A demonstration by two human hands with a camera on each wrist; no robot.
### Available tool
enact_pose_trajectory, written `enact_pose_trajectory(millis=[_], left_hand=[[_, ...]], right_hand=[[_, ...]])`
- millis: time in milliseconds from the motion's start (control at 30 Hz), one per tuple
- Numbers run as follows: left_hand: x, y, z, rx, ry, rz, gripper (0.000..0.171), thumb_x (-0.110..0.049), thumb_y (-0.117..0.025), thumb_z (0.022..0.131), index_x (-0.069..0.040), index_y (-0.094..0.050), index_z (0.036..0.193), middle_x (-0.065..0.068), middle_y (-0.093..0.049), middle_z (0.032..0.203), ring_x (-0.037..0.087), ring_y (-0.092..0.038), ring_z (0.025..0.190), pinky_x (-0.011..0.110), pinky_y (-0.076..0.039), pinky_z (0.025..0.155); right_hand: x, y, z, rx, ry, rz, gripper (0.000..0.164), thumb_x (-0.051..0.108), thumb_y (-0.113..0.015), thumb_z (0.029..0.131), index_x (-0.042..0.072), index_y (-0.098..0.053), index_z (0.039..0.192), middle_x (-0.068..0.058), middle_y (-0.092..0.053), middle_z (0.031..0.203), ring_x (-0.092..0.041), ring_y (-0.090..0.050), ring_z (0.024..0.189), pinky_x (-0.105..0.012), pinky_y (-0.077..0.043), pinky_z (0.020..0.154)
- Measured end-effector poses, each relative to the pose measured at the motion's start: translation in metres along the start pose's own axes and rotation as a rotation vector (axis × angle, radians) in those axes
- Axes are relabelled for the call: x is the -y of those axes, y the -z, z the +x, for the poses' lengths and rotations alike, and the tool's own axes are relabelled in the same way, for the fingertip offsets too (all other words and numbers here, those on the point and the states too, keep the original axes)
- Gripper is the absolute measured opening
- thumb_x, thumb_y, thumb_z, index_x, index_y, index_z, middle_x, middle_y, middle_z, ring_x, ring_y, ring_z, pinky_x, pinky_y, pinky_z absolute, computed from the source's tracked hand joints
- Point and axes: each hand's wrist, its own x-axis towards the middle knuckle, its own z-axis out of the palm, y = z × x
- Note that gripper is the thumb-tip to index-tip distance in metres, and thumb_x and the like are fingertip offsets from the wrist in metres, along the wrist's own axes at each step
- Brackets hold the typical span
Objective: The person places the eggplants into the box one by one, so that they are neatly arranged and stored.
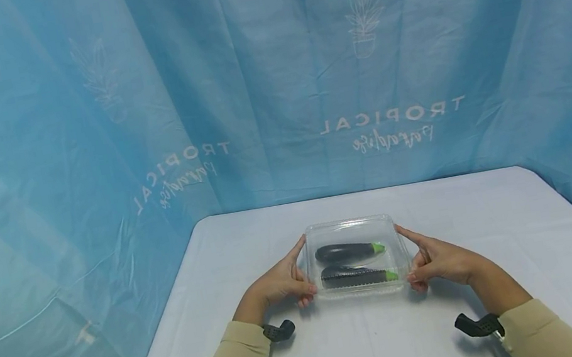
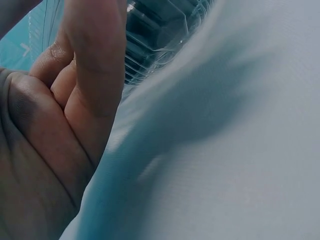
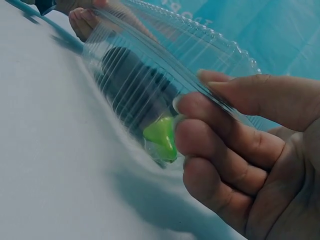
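Note:
A clear plastic clamshell container [image 1: 349, 228] stands on the white-covered table, its lid over the base. Two dark eggplants with green stem ends lie inside, one at the back [image 1: 342, 252] and one at the front [image 1: 352, 278]. My left hand [image 1: 279, 283] grips the container's left side, thumb at the front corner and index finger stretched along the edge. On the opposite side my right hand [image 1: 444, 259] holds it the same way. In the right wrist view, the thumb lies on top of the rim [image 3: 165, 55] and curled fingers [image 3: 200, 140] sit beneath it.
A white cloth covers the table [image 1: 372, 342]. Blue printed curtains [image 1: 271, 92] hang behind it and along both sides. Each wrist wears a black strap-on piece, one on the left [image 1: 280, 331] and one on the right [image 1: 478, 325].

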Motion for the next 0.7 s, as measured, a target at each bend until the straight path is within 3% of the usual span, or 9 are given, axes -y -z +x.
enact_pose_trajectory(millis=[367,700], left_hand=[[0.004,0.0,0.002,-0.044,-0.052,0.068,0.129,0.009,-0.084,0.083,-0.038,0.0,0.17,0.027,-0.071,0.081,0.026,-0.068,0.06,0.037,-0.062,0.057],[0.007,0.015,-0.004,-0.129,-0.098,0.134,0.11,0.003,-0.079,0.089,-0.029,-0.012,0.171,0.025,-0.074,0.089,0.026,-0.071,0.068,0.039,-0.064,0.062]], right_hand=[[-0.007,0.001,-0.003,-0.017,0.065,-0.036,0.116,-0.002,-0.075,0.095,0.022,0.011,0.169,-0.03,-0.071,0.086,-0.034,-0.073,0.074,-0.052,-0.065,0.073],[-0.005,0.008,-0.006,-0.052,0.096,-0.122,0.106,0.003,-0.071,0.1,0.019,0.007,0.17,-0.027,-0.072,0.097,-0.043,-0.073,0.086,-0.053,-0.064,0.077]])
